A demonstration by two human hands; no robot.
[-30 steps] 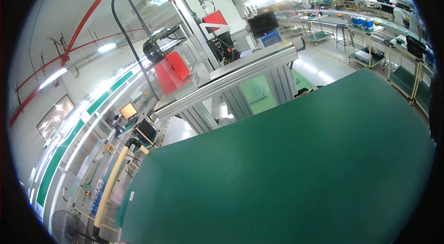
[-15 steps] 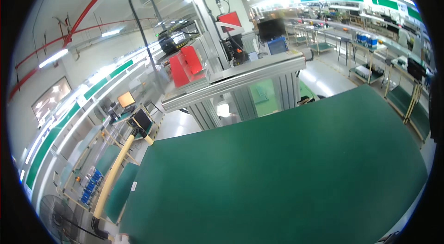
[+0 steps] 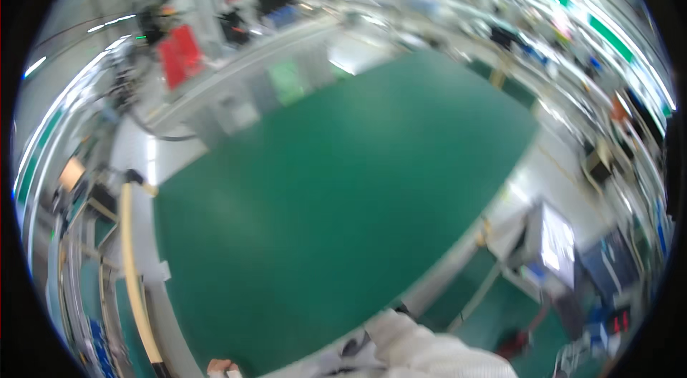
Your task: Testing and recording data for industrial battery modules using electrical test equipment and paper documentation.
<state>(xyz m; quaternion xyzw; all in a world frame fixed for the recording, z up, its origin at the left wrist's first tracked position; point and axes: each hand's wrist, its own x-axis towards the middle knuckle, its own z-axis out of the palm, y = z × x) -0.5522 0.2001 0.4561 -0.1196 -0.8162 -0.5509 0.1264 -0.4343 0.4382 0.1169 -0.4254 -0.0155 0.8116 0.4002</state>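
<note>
The green tabletop (image 3: 336, 192), centred ahead, appears stiff, heavy and smooth, best held by its edges; left hand (image 3: 222, 366) near its near-left corner, grip indeterminable, right hand not visible.

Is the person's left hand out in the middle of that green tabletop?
No, the left hand shows at the picture's bottom edge, beside the near left corner of the green tabletop.

The left hand (image 3: 222, 366) is at the near left corner of the green desk (image 3: 322, 206), contact unclear; a white sleeve (image 3: 436, 353) is by the near edge. A yellow rail (image 3: 131, 263) runs beside the left edge, blurred red panels (image 3: 187, 49) beyond the far edge.
</note>
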